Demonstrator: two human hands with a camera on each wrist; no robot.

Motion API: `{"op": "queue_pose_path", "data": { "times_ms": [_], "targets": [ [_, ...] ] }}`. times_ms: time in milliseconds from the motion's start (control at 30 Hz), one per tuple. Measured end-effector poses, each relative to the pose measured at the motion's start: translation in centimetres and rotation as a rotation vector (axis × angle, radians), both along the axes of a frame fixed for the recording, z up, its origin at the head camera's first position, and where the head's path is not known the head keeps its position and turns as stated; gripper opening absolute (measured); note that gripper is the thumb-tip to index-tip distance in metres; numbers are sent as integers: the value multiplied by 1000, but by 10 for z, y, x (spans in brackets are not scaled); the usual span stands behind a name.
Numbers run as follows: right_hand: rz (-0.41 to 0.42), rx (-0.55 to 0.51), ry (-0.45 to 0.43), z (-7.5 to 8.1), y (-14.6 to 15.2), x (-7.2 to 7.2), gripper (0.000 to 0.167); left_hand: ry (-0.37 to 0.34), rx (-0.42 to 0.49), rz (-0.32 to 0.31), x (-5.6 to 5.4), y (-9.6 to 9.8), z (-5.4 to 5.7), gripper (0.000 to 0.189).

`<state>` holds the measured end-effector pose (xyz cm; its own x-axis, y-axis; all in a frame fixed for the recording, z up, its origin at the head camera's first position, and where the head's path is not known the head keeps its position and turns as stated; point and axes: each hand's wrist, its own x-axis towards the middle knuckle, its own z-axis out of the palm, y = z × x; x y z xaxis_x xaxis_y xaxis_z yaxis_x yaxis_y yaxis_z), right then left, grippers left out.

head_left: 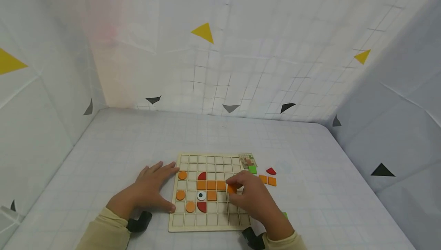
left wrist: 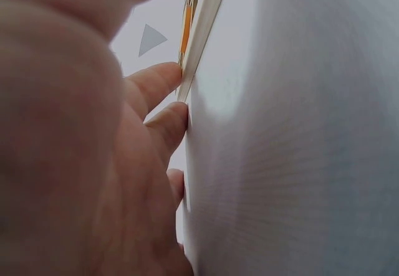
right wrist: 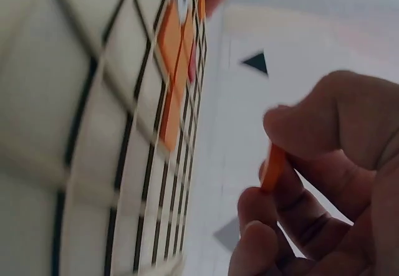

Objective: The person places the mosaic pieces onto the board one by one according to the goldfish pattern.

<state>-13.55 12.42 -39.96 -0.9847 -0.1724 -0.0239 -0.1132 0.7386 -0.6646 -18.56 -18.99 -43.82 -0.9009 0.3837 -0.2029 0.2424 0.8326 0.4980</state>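
Observation:
A pale wooden grid board (head_left: 202, 220) lies on the white surface. My left hand (head_left: 148, 190) has its fingers spread, with fingertips and thumb at the board's left edge; in the left wrist view, fingertips (left wrist: 171, 117) touch the rim. Between thumb and fingers, my right hand (head_left: 253, 198) pinches an orange square tile (head_left: 232, 188), held just above the grid in the right wrist view. Several orange squares (head_left: 211, 185) sit in cells, with three orange discs (head_left: 182, 175), an eye tile (head_left: 201, 195) and two red quarter-round tiles (head_left: 202, 206).
Right of the board lie two orange squares (head_left: 272, 181), a red piece (head_left: 271, 171) and a green square (head_left: 252, 169). A small patterned card (head_left: 247, 159) touches the board's top right corner. Another green piece (head_left: 285, 215) shows partly behind my right wrist. White sheeted walls enclose the surface.

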Motion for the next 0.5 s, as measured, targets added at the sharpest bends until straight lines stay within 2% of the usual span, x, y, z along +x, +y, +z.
{"op": "queue_pose_path", "data": {
  "times_ms": [200,333,500],
  "targets": [
    [149,94,-64,-1,-28,5,21,0,-2,6,0,0,0,119],
    [209,181,-55,-3,-39,6,12,0,3,1,0,-1,1,119],
    [264,246,-41,-7,-43,6,8,4,4,-6,1,-1,1,119]
  ]
}}
